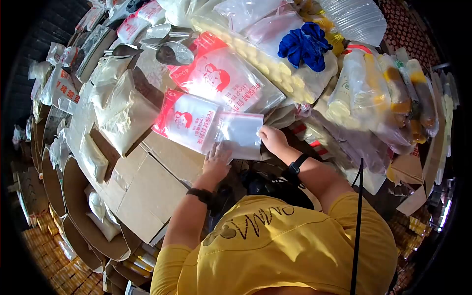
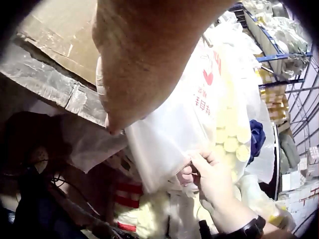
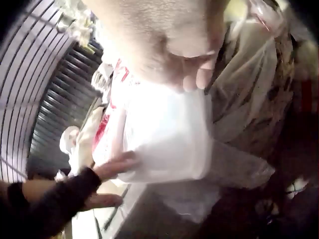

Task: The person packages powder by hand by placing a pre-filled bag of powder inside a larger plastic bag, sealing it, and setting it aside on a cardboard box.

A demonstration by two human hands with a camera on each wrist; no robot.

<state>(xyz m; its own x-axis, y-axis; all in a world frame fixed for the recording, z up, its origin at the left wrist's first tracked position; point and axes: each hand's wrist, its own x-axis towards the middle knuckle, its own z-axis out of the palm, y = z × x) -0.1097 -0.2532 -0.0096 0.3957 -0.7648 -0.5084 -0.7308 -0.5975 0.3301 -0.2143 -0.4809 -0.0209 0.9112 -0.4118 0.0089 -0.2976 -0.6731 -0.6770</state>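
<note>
A stack of clear plastic bags point(image 1: 239, 133) lies beside a red-and-white printed bag pack point(image 1: 189, 118). The left hand point(image 1: 217, 160) rests with spread fingers on the near left edge of the clear stack. At the stack's right edge, the right hand point(image 1: 273, 139) pinches the plastic between thumb and fingers. In the left wrist view, the right hand point(image 2: 213, 180) grips a corner of the clear bags point(image 2: 167, 137). The right wrist view has the left hand point(image 3: 117, 167) touching the side of the white, shiny stack point(image 3: 167, 134).
Metal scoops point(image 1: 174, 53) and bags of white powder point(image 1: 129, 112) lie to the left, above flattened cardboard point(image 1: 147, 189). A larger printed pack point(image 1: 221, 73) is behind. Blue gloves or cloth point(image 1: 305, 45) sit on pale round items in plastic. Filled bags point(image 1: 368, 88) stand at right.
</note>
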